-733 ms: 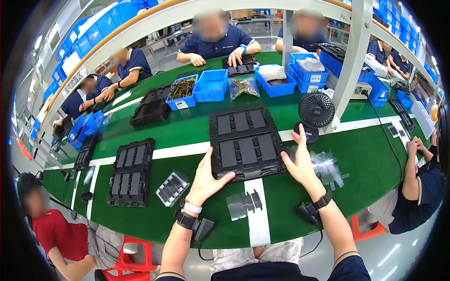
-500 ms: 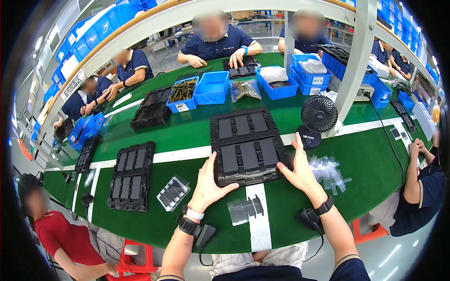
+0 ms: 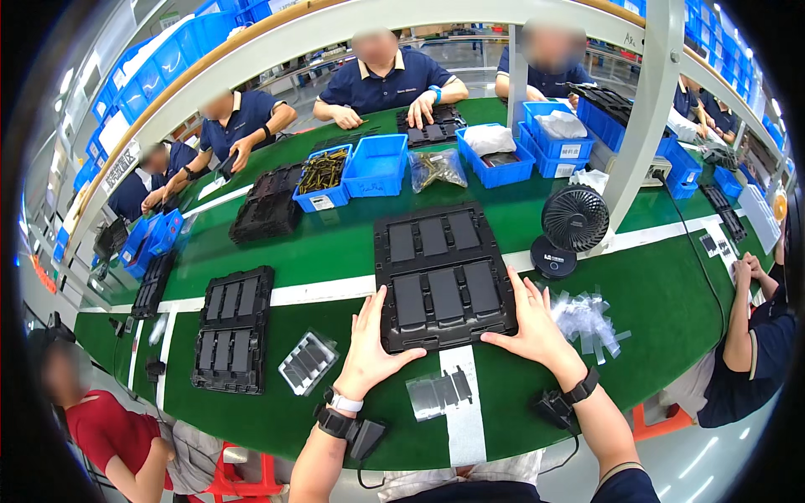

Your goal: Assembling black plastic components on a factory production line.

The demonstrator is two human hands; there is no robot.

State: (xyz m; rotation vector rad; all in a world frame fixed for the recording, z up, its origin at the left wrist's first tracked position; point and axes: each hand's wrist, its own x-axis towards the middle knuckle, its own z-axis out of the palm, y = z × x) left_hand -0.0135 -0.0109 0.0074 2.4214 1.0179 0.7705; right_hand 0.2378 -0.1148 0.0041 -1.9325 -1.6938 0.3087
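A black plastic tray (image 3: 436,262) lies in front of me on the green table, with dark flat rectangular pieces in its two rows of pockets. My left hand (image 3: 367,348) grips the tray's left side, fingers along the edge and thumb at the near left corner. At the opposite side my right hand (image 3: 537,329) holds the edge, its thumb against the near right part of the rim. Just below the tray lies a clear film sheet with dark strips (image 3: 442,394). A small clear case with dark pieces (image 3: 308,363) sits left of my left hand.
A similar filled tray (image 3: 232,331) lies to the left. Clear plastic strips (image 3: 589,323) are heaped right of my right hand, near a black fan (image 3: 574,220). Blue bins (image 3: 377,166) stand beyond the tray. A metal post (image 3: 644,126) rises at right. Several people sit around.
My right hand has come nearer to me and closed in along the tray's right side, its thumb now at the near rim. My left hand stays at the left side. The view has shifted slightly.
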